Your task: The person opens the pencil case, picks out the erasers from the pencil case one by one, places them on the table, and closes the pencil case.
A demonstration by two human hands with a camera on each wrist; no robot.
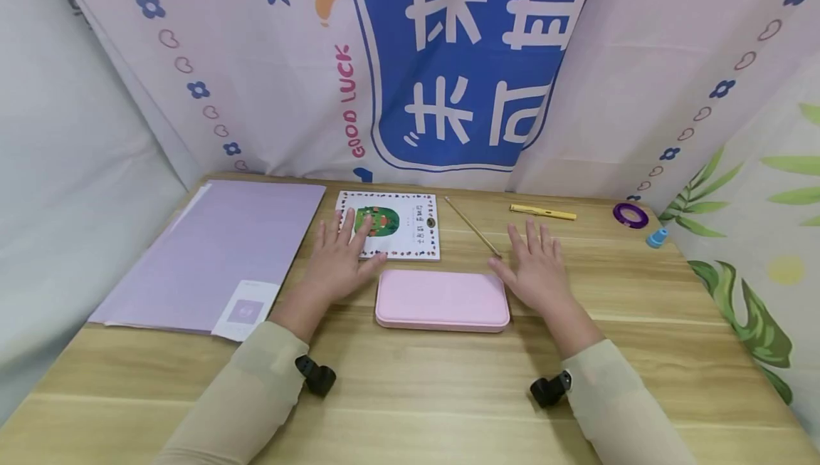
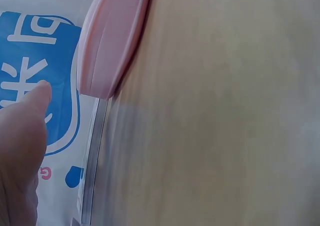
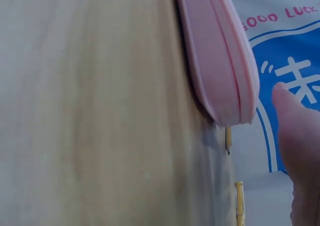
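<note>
A pink pencil case, lid closed, lies on the wooden table between the two hands. My left hand is spread with straight fingers, its fingertips over the left part of a white booklet with a green picture; whether they touch it I cannot tell. My right hand is also spread and holds nothing, its thumb near the case's upper right corner and the tip of a pencil. Beyond its fingertips lies a yellow pen. In both wrist views a thumb shows apart from the pencil case.
A large lilac folder with a white label covers the table's left side. At the far right are a purple tape roll and a small blue object. A printed cloth hangs along the back edge.
</note>
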